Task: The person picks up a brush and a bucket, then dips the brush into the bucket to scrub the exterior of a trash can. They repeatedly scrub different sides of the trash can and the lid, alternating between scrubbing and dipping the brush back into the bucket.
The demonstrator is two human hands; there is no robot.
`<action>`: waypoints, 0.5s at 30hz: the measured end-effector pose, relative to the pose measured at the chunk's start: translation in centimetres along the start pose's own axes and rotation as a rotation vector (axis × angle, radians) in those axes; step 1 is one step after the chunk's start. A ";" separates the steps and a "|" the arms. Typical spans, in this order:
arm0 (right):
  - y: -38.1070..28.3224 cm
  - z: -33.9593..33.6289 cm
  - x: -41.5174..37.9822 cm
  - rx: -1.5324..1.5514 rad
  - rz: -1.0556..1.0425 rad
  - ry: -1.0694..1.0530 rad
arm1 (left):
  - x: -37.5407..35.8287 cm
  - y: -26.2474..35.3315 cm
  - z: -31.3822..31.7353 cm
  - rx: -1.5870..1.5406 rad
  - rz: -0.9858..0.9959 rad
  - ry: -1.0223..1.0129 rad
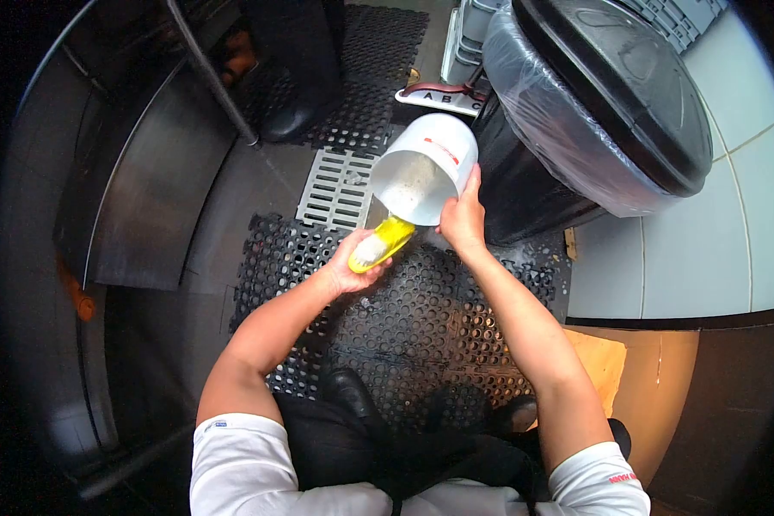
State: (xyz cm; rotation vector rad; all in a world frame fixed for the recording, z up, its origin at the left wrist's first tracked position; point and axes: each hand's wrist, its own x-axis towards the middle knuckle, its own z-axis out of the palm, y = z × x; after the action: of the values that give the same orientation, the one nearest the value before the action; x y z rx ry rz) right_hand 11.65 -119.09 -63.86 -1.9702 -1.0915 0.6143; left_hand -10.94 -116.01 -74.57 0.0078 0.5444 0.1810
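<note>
My left hand [353,265] is closed around a yellow brush [393,232] with white bristles facing up. The brush's far end is at the lower rim of a white round container [439,142] with red lettering. My right hand [463,215] grips this container by its right side. It is tilted with its mouth toward me, and its pale inside shows small dark specks. Beneath them is a light floor drain grate [325,189].
A black bin [628,86] with a clear liner stands at the upper right, beside a white tiled wall. Black perforated mats [396,327] cover the floor. Another person's dark shoe [285,122] is at the upper left, near a metal panel [159,181].
</note>
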 end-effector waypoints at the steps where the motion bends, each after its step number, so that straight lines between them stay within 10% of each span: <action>1: -0.4 -0.6 -0.3 0.128 0.111 -0.063 | -0.1 0.2 -0.3 0.012 0.044 0.061; 5: 2.3 -2.9 -2.1 0.446 0.267 -0.357 | -0.1 1.1 -3.3 0.045 0.266 0.142; 15: 17.8 -15.1 -12.1 -0.143 0.777 -0.838 | 5.0 -1.5 7.0 0.536 0.886 0.131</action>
State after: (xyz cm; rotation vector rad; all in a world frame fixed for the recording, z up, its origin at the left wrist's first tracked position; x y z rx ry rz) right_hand 24.74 -141.23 -69.24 -2.2972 -0.7692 1.9439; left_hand -2.87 -116.28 -71.25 0.7725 0.6795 0.8972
